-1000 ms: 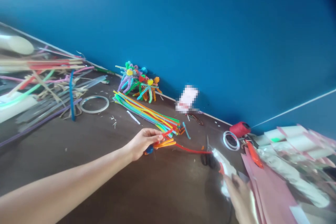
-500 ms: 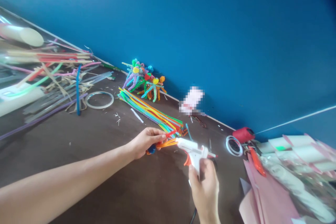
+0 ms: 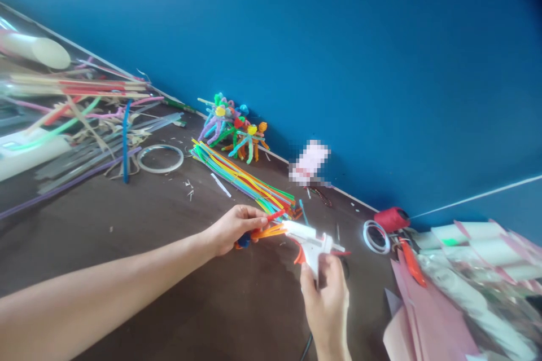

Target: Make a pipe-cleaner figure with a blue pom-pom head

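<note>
My left hand is closed, pinching a short red pipe cleaner between thumb and finger. Below the fingers shows something dark blue, partly hidden by the hand. Orange strips run from this hand to the front end of a white glue gun; whether they touch its nozzle I cannot tell. My right hand grips the glue gun by its handle, below the orange trigger. Just behind the hands lies a bundle of coloured pipe cleaners.
Several fuzzy pipe-cleaner figures stand by the blue wall. A tape roll and loose sticks lie at left. At right are white rings, a red spool, an orange-handled tool, pink sheets and wrapped rolls.
My right hand and the glue gun have shifted slightly left, toward my left hand. The left hand keeps its hold on the red pipe cleaner and has barely moved.
</note>
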### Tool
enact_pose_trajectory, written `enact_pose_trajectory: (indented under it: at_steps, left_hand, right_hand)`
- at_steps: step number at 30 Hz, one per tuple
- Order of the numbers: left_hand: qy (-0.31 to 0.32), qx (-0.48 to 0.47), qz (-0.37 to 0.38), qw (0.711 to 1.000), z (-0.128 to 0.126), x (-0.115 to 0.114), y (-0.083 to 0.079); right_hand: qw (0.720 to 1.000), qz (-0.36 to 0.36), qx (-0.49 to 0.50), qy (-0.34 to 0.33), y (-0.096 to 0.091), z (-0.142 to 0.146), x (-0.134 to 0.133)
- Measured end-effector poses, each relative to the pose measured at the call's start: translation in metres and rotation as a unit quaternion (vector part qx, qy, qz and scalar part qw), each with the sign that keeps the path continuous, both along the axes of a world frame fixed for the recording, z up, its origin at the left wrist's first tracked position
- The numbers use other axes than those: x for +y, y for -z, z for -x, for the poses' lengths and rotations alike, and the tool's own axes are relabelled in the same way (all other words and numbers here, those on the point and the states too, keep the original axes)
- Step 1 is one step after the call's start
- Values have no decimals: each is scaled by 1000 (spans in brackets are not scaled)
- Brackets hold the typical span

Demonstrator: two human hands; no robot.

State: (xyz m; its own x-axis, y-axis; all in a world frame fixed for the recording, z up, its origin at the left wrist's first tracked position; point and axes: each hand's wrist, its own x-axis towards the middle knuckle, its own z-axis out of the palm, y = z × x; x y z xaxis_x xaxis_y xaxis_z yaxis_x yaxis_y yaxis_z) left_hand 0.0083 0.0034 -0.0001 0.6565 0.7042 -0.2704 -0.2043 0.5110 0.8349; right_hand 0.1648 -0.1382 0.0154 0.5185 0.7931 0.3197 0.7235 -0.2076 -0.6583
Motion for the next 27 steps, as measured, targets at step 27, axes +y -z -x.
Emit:
enact_pose_trajectory:
  at_steps: [27]
  left_hand:
    - [17, 12, -37, 999, 1, 0, -3]
  right_hand:
    - [999, -17, 31, 28, -4, 9, -4]
